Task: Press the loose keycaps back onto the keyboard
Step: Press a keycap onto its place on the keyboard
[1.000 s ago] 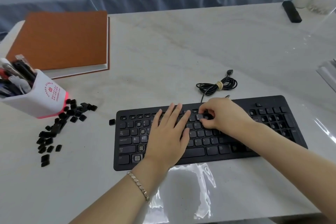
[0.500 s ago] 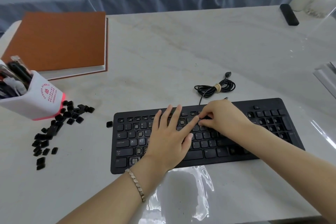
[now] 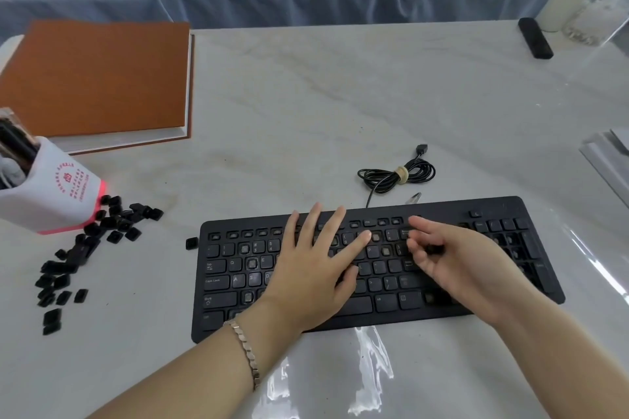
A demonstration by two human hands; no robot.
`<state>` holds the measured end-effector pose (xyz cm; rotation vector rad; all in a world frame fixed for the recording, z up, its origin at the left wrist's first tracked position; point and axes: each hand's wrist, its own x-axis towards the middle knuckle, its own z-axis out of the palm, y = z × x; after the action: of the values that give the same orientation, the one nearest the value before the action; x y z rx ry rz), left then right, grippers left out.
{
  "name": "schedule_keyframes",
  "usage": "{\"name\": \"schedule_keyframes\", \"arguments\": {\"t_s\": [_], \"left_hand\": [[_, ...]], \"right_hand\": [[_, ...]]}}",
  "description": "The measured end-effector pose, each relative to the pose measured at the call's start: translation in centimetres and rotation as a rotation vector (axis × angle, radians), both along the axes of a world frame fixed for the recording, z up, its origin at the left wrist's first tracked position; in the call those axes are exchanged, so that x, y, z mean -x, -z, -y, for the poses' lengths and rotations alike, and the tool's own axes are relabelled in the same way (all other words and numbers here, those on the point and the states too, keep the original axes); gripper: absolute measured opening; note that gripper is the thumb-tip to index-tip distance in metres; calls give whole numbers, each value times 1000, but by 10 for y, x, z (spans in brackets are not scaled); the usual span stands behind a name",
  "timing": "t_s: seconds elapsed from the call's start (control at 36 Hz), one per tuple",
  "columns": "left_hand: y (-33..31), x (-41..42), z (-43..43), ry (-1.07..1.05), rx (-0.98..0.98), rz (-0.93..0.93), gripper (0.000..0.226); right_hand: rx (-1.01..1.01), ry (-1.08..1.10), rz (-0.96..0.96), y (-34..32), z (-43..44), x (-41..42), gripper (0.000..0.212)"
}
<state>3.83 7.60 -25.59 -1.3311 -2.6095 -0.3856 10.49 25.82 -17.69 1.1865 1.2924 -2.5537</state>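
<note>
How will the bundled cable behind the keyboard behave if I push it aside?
The bundled cable probably slides as one clump, since a tan tie binds its loops. It looks thin, so likely light and floppy.

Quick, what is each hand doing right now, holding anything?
Left hand: open, fingers flat on the keyboard.
Right hand: fingers loosely curled over the keys; cannot tell whether it holds anything.

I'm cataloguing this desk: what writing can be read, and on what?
"Caps Lock", "Tab", "Shift": left-edge keys of the keyboard.
"Q", "E", "A", "S", "P": letter keys.
Red print on the pen cup: too blurred to read.
</note>
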Motion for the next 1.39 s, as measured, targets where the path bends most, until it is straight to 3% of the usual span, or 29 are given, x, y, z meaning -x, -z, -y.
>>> {"name": "schedule_keyframes", "arguments": {"t_s": [0.14, 0.36, 0.58, 0.81, 0.94, 1.11, 1.25, 1.39], "left_hand": [[1, -1, -4, 3, -30, -11, 41], [2, 1, -6, -12, -3, -1, 42], [-2, 0, -5, -20, 1, 14, 40], [1, 0, -1, -26, -90, 49, 36], [0, -1, 0, -42, -101, 70, 36], [-2, 0, -1, -53, -98, 103, 37], [-1, -1, 0, -54, -102, 109, 38], [-1, 0, -2, -57, -97, 112, 38]], "right_hand": [[11, -7, -50, -7, 5, 3, 38], [36, -52, -87, -7, 14, 0, 23], [-8, -17, -66, -10, 17, -3, 21], [2, 12, -166, -20, 23, -13, 22], [52, 56, -113, -21, 26, -16, 15], [244, 177, -26, -24, 28, -13, 22], [241, 222, 16, -27, 28, -16, 47], [267, 245, 15, -26, 27, -20, 37]]}}
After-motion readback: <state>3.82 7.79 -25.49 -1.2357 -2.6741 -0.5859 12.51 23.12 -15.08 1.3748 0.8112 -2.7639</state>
